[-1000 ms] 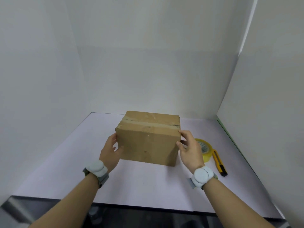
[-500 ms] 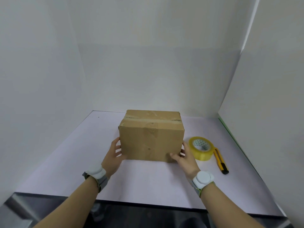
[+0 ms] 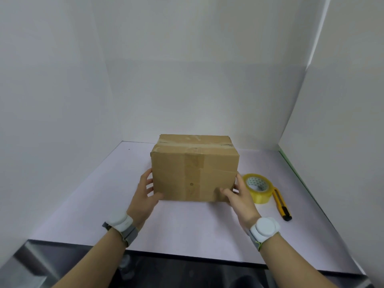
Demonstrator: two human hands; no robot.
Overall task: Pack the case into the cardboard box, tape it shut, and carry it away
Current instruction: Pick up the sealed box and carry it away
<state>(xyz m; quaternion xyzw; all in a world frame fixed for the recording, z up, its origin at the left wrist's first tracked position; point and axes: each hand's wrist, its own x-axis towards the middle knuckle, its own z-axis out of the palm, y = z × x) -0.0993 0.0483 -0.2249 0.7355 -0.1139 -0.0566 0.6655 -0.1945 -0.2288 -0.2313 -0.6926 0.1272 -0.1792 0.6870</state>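
Box (image 3: pixel 194 169) mid-table (image 3: pixel 197 225), tape roll (image 3: pixel 258 188) (then knife (image 3: pixel 281 204)) right.

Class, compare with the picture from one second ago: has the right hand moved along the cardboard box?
Yes. The right hand has slid from the cardboard box's top right corner down to its bottom corner, nearer the table.

Yellow box cutter (image 3: pixel 282 204) lies flat on white tabletop (image 3: pixel 197 229), rt side, near rt wall (image 3: pixel 342 142). White walls on 3 sides; dark edge at front.
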